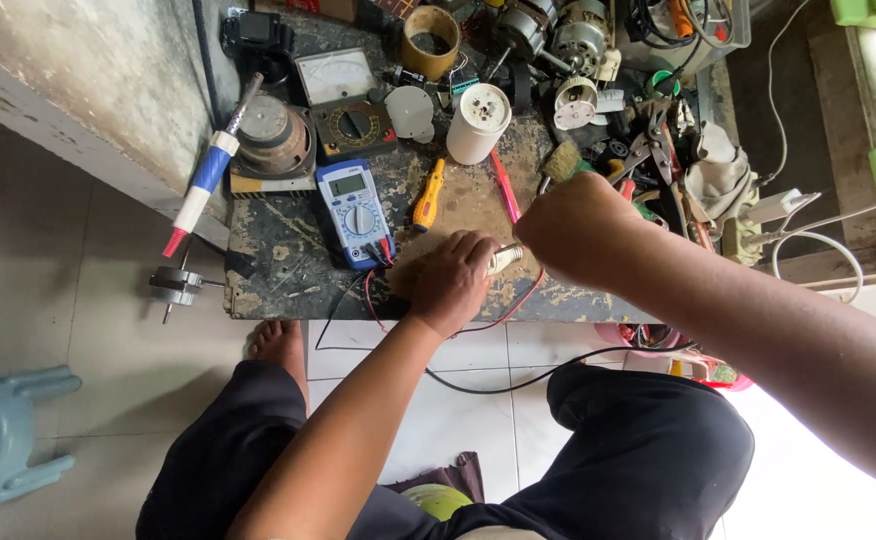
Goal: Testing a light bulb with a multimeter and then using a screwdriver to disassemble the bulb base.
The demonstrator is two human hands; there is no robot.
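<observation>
Your left hand lies knuckles-up on the worn workbench, fingers curled around a small pale part whose end pokes out at its 3 o'clock side. Your right hand sits just beside it at 2 o'clock, closed into a loose fist with the fingertips turned away from you, so you cannot tell what, if anything, they pinch; it meets the pale part's tip. The part rests near the bench's front edge, about the middle.

At 9 o'clock from your left hand lies a blue multimeter, its red and black leads running under your wrist and off the edge. A yellow screwdriver lies at 12 o'clock, and beyond it stands a white cylinder. A red pen-like tool lies beside the cylinder. An older dial meter sits at 11 o'clock, and a soldering iron leans off the bench's left side.
</observation>
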